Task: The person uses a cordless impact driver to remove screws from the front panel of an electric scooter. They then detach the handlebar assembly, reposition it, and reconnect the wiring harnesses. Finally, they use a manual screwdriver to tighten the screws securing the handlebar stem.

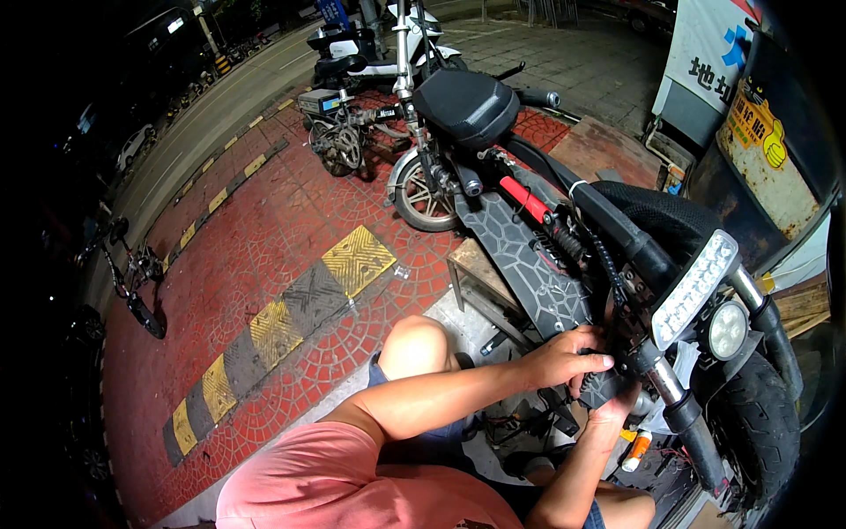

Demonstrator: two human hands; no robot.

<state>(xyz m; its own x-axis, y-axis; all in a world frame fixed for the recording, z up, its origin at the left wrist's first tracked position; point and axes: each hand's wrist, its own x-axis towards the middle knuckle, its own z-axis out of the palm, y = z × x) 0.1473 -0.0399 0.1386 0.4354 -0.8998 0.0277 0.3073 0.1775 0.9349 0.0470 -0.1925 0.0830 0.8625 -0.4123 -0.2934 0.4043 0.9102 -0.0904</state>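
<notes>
An electric scooter with a dark deck covered in a pale crack pattern stands close on my right. At the deck's near end, by the front fork, both hands are at a short dark patterned panel. My left hand rests over its upper edge, fingers bent and thumb laid across. From below, my right hand grips the panel's near side, its fingers mostly hidden behind it. A rectangular LED light and a round headlight sit just right of the hands.
Under the deck is a wooden-topped stand. An orange-and-white bottle lies among cables and parts below my hands. The scooter's front tyre is at the right. A yellow-black kerb strip crosses the red paving; another scooter stands far left.
</notes>
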